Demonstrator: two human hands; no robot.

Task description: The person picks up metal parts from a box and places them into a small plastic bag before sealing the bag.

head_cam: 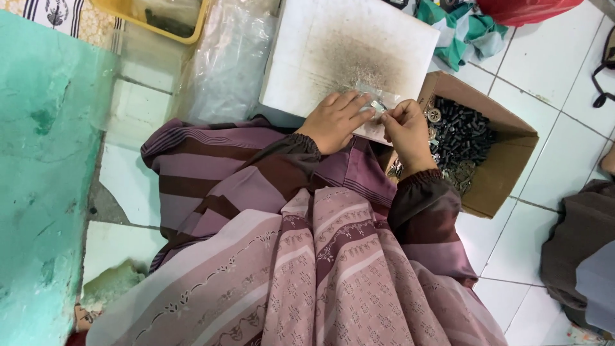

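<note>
At the far left a yellow tray (192, 32) sits on the floor, with a sheet of clear plastic (227, 61) just right of it. Next comes a white foam board (333, 38), speckled with dark dust. The left hand (336, 120) lies flat, fingers spread, pressing a small clear bag (371, 96) onto the board's near edge. The right hand (407, 125) pinches a small metal part (378, 107) at the bag's mouth, fingertips closed on it. Just right, an open cardboard box (506, 160) holds dark metal pieces (461, 138) on the white tile floor (551, 64).
</note>
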